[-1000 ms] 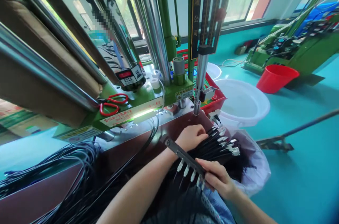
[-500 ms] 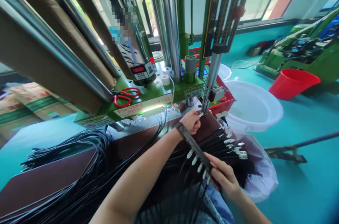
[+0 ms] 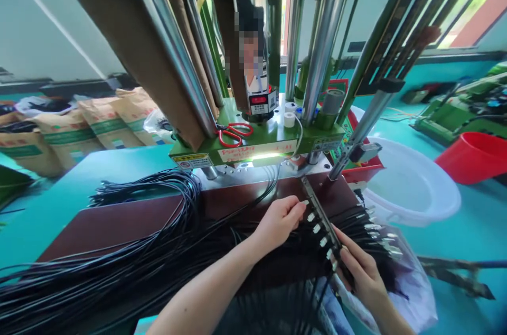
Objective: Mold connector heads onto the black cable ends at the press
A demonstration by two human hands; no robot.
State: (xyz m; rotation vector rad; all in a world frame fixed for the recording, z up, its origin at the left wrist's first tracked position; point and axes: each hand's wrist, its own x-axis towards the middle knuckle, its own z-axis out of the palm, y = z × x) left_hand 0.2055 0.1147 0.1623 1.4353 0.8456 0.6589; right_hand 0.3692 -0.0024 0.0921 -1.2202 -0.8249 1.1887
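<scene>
Before the green press [image 3: 271, 135], over the dark-red counter [image 3: 130, 221] — person's right hand [image 3: 363, 271] has its grip clamped round the near end of a dark bar [image 3: 322, 212], which slants away toward the press. Row of pale connectors [image 3: 316, 229] along the bar's left edge, thin cables [image 3: 315, 292] hanging below. Left hand [image 3: 279, 221] just beside the bar's far half, thumb and finger together on a small pale piece [image 3: 306, 202] — cannot tell whether it is seated in the bar. Swathe of black cables [image 3: 150, 266] spread leftward across the counter; a pale-ended bunch [image 3: 358, 221] lies right of the bar, near a white bag [image 3: 418, 287]. Red-handled scissors [image 3: 236, 135] rest on the press.
</scene>
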